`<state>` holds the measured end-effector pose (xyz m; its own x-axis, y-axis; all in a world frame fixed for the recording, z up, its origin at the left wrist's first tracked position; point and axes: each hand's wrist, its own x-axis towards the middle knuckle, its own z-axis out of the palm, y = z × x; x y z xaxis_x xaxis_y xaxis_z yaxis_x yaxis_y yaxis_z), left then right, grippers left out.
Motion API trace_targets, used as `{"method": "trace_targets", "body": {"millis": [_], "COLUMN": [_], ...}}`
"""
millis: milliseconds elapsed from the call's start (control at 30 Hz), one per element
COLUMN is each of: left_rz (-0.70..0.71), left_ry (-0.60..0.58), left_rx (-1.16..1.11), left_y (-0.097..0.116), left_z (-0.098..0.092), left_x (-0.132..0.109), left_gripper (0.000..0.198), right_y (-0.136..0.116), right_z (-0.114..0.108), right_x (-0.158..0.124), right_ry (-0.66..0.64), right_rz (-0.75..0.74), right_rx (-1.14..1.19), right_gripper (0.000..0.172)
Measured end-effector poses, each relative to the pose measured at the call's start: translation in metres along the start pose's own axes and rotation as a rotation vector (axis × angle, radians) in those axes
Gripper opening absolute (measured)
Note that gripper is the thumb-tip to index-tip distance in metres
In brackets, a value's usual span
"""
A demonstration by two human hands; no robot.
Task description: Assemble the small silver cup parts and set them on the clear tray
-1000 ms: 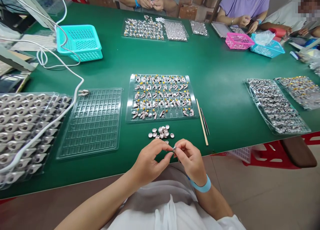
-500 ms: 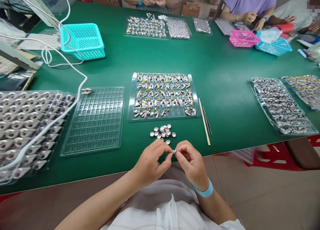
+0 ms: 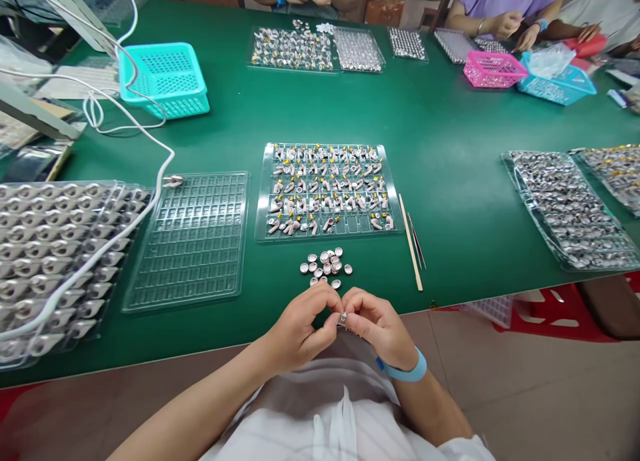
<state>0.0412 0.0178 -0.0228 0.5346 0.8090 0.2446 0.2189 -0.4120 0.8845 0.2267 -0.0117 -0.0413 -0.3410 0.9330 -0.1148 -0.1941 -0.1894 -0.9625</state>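
Note:
My left hand point(image 3: 300, 327) and my right hand point(image 3: 377, 324) meet at the near edge of the green table point(image 3: 440, 134), fingertips pinched together on a small silver part point(image 3: 343, 317). A blue band circles my right wrist. Just beyond my fingers lies a little heap of round silver caps point(image 3: 325, 266). Behind the heap sits a clear tray point(image 3: 327, 189) holding rows of small beige and silver pieces with yellow tips. An empty clear grid tray point(image 3: 193, 237) lies to its left.
A wooden stick and tweezers point(image 3: 413, 242) lie right of the middle tray. Trays of silver parts sit at far left point(image 3: 55, 261) and right point(image 3: 565, 207). A teal basket point(image 3: 163, 81) and white cable point(image 3: 150, 181) are at back left. Other people's hands work across the table.
Both hands have drawn slightly nearer to me and lower, fingertips closing tighter round the small part. The view has shifted a little.

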Motion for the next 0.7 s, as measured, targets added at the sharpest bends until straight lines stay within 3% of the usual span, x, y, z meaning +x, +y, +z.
{"method": "trace_targets", "body": {"millis": [167, 400, 700], "left_rz": [-0.035, -0.102, -0.147], "left_ry": [-0.030, -0.075, -0.044], "left_rx": [0.102, 0.032, -0.042], "left_y": [-0.0029, -0.0049, -0.0012], "left_z": [-0.0017, -0.0016, -0.0018], "left_x": [0.0045, 0.0063, 0.0057], "left_gripper": [0.012, 0.011, 0.012], "right_y": [-0.0055, -0.0086, -0.0078], "right_z": [-0.0018, -0.0073, -0.0060], "right_x": [-0.0024, -0.0030, -0.0038], "right_ry": [0.013, -0.047, 0.045], "right_rz": [0.024, 0.033, 0.017], "right_rx": [-0.070, -0.005, -0.062], "right_gripper": [0.020, 0.016, 0.016]}}
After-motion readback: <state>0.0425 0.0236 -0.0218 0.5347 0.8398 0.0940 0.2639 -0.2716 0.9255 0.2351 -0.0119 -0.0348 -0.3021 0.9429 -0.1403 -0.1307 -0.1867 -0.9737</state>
